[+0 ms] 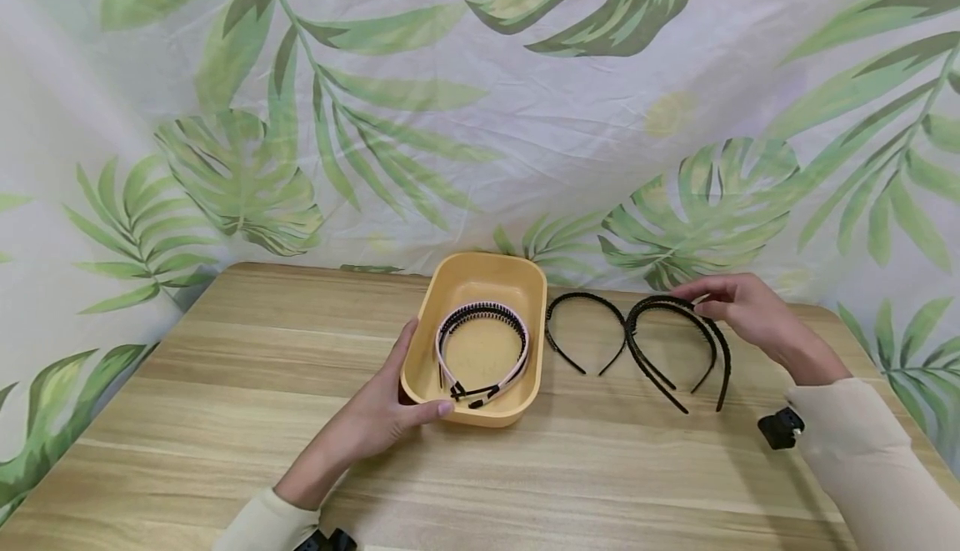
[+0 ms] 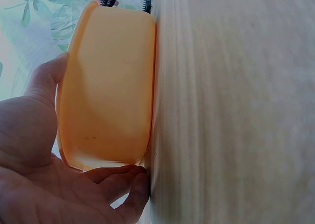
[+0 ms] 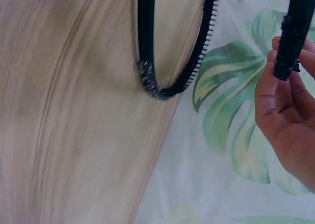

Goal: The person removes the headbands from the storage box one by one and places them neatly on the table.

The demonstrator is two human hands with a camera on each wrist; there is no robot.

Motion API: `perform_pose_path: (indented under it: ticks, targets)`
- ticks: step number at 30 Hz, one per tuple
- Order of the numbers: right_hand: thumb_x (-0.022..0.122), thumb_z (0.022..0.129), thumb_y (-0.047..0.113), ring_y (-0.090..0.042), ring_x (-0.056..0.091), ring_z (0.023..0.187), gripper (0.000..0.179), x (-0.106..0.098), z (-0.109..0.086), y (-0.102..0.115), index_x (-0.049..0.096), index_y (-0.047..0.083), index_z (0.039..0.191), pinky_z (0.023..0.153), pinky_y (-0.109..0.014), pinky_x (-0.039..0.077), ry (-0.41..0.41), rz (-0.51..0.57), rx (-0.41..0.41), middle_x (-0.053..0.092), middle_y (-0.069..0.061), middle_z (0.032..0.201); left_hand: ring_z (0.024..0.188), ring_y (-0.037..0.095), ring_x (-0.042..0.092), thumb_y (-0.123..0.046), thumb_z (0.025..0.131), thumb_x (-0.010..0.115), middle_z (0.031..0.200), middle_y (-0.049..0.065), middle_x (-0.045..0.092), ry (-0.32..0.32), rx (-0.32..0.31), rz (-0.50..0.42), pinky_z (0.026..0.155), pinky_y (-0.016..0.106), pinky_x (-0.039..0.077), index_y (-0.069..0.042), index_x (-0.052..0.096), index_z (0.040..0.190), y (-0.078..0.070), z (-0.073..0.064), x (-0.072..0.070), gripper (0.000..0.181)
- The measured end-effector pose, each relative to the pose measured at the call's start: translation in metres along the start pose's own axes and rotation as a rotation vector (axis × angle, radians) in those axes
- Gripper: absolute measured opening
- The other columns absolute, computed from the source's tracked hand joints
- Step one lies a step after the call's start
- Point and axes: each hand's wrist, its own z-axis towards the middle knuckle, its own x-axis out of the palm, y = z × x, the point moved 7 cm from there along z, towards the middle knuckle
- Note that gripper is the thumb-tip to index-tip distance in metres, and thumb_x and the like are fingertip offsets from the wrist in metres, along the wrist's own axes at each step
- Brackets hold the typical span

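Note:
My left hand holds a yellow plastic tub, its thumb over the near rim and its fingers along the left side. In the left wrist view the hand wraps round the end of the tub. Inside lie a pink headband and black toothed headbands, overlapping. My right hand pinches the top of a black headband, its ends towards me. Another black headband shows within its curve; in the right wrist view, a black headband is apart from the fingers.
One more black headband lies on the wooden table between the tub and my right hand. Behind the table's back edge hangs a leaf-patterned cloth.

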Motion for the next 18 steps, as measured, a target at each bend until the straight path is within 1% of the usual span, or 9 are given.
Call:
perform_pose_path:
  ticks: [4, 6, 10, 11, 12, 14, 16, 17, 18]
  targets:
    - [0.051, 0.109, 0.007, -0.045, 0.042, 0.146, 0.038, -0.005, 0.0, -0.009, 0.06, 0.0, 0.145, 0.11, -0.06, 0.044, -0.014, -0.029, 0.008, 0.053, -0.025, 0.154, 0.154, 0.034, 0.035, -0.032, 0.089, 0.085, 0.174, 0.019, 0.021, -0.004, -0.004, 0.01, 0.125, 0.054, 0.024, -0.027, -0.011, 0.169, 0.0, 0.0, 0.0, 0.125]
    - [0.052, 0.109, 0.007, -0.044, 0.044, 0.144, 0.038, -0.007, 0.0, -0.013, 0.06, -0.001, 0.145, 0.109, -0.057, 0.044, -0.021, -0.04, 0.018, 0.054, -0.025, 0.152, 0.154, 0.034, 0.034, -0.033, 0.089, 0.085, 0.174, 0.019, 0.021, -0.005, -0.006, 0.015, 0.125, 0.054, 0.024, -0.027, -0.011, 0.169, 0.001, 0.0, 0.0, 0.125]
    - [0.051, 0.109, 0.009, -0.044, 0.047, 0.14, 0.038, -0.011, -0.001, -0.022, 0.058, -0.002, 0.145, 0.108, -0.061, 0.044, -0.025, -0.035, 0.042, 0.053, -0.028, 0.152, 0.155, 0.034, 0.034, -0.034, 0.089, 0.085, 0.174, 0.019, 0.02, -0.004, -0.008, 0.018, 0.125, 0.054, 0.024, -0.027, -0.011, 0.169, 0.001, 0.0, 0.0, 0.125]
    - [0.051, 0.109, 0.009, -0.039, 0.051, 0.138, 0.038, -0.012, -0.001, -0.024, 0.058, -0.002, 0.145, 0.107, -0.06, 0.044, -0.025, -0.035, 0.045, 0.054, -0.028, 0.152, 0.155, 0.034, 0.034, -0.034, 0.089, 0.085, 0.174, 0.019, 0.02, -0.004, -0.007, 0.018, 0.125, 0.054, 0.024, -0.027, -0.01, 0.169, 0.0, 0.0, 0.0, 0.124]
    - [0.052, 0.109, 0.009, -0.03, 0.056, 0.133, 0.038, -0.014, -0.002, -0.026, 0.059, -0.002, 0.145, 0.107, -0.057, 0.046, -0.026, -0.04, 0.046, 0.054, -0.028, 0.151, 0.155, 0.034, 0.033, -0.033, 0.089, 0.085, 0.174, 0.019, 0.02, -0.004, -0.006, 0.017, 0.125, 0.054, 0.024, -0.027, -0.01, 0.169, 0.0, 0.0, 0.0, 0.124]
    - [0.053, 0.109, 0.01, -0.009, 0.061, 0.122, 0.038, -0.016, -0.002, -0.029, 0.06, -0.002, 0.144, 0.103, -0.043, 0.05, -0.032, -0.054, 0.045, 0.055, -0.027, 0.151, 0.155, 0.034, 0.033, -0.033, 0.09, 0.085, 0.174, 0.019, 0.02, -0.003, -0.004, 0.013, 0.125, 0.054, 0.024, -0.027, -0.01, 0.169, 0.0, 0.0, 0.0, 0.124]
    - [0.054, 0.108, 0.01, 0.008, 0.057, 0.111, 0.037, -0.019, -0.002, -0.033, 0.061, -0.001, 0.143, 0.096, -0.029, 0.051, -0.042, -0.063, 0.039, 0.058, -0.023, 0.149, 0.154, 0.034, 0.034, -0.032, 0.089, 0.085, 0.174, 0.019, 0.02, -0.001, -0.002, 0.007, 0.124, 0.054, 0.024, -0.027, -0.01, 0.169, 0.0, 0.0, 0.0, 0.124]
    - [0.055, 0.108, 0.009, 0.015, 0.054, 0.106, 0.036, -0.021, -0.003, -0.035, 0.062, -0.001, 0.142, 0.091, -0.023, 0.05, -0.046, -0.067, 0.038, 0.062, -0.017, 0.145, 0.154, 0.034, 0.034, -0.032, 0.089, 0.085, 0.174, 0.019, 0.02, -0.001, -0.001, 0.006, 0.124, 0.054, 0.024, -0.027, -0.01, 0.169, 0.0, 0.0, 0.0, 0.124]
    - [0.055, 0.108, 0.009, 0.017, 0.053, 0.103, 0.036, -0.022, -0.003, -0.037, 0.062, -0.002, 0.142, 0.089, -0.02, 0.049, -0.047, -0.068, 0.04, 0.063, -0.016, 0.144, 0.154, 0.034, 0.035, -0.033, 0.089, 0.085, 0.174, 0.019, 0.02, -0.001, -0.002, 0.006, 0.124, 0.054, 0.025, -0.027, -0.01, 0.169, 0.0, 0.0, 0.0, 0.124]
